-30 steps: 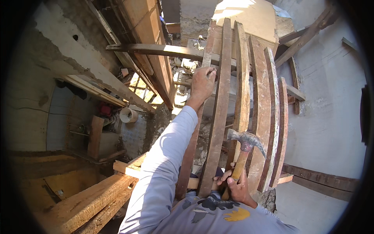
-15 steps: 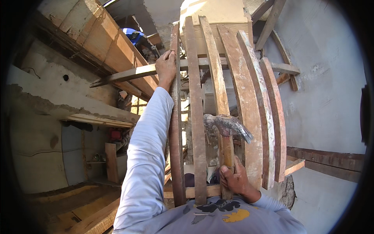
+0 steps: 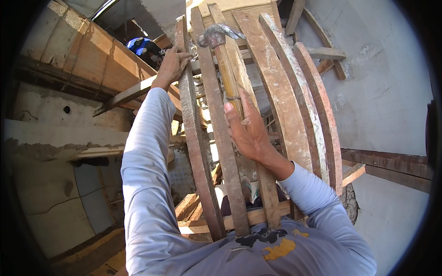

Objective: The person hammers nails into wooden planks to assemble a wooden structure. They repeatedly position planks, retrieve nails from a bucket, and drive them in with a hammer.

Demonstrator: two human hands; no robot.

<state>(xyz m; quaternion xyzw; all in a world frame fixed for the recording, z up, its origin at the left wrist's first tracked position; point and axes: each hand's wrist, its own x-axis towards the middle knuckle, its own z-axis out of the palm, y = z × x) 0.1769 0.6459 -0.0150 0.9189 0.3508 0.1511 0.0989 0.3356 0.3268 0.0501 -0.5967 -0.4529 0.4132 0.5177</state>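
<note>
Several long, worn wooden planks run lengthwise before me, side by side with gaps. My left hand [image 3: 172,68] is closed over the leftmost plank [image 3: 193,133] near its far end, where it crosses a wooden crossbar [image 3: 126,97]. Whether its fingertips also pinch something small is too fine to see. In my right hand [image 3: 252,131] is a claw hammer [image 3: 227,69], gripped by the lower part of its wooden handle. The worn metal head points away from me, over the second plank [image 3: 222,124] from the left and close to my left hand.
A near crossbar [image 3: 258,215] passes under the planks by my body. To the right stands a pale wall [image 3: 382,92] with a beam [image 3: 391,161] along it. Large timber boards [image 3: 87,50] slope at the upper left. A person in blue [image 3: 140,46] is partly visible beyond them.
The hammer has swung up and away from me, from low over the middle planks to near my left hand. My left hand stays on the leftmost plank. The whole view has shifted.
</note>
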